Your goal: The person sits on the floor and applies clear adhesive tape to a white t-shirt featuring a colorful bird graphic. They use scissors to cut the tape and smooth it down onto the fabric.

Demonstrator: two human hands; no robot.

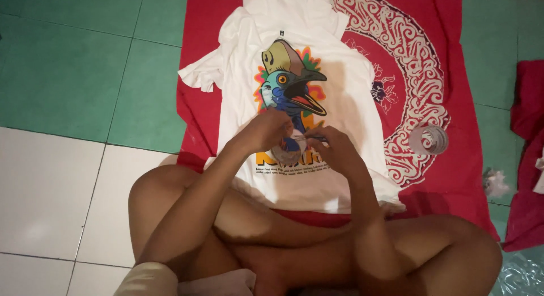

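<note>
A white T-shirt with a colourful bird print lies flat on a red patterned cloth. Over the shirt's lower print, my left hand and my right hand meet. Both pinch a small round clear thing that looks like a roll of clear tape. My fingers hide part of it. My crossed bare legs rest at the shirt's hem.
A second clear round roll sits on the red cloth to the right. More red fabric lies at the far right, with a crumpled clear scrap beside it. Green and white floor tiles surround the cloth.
</note>
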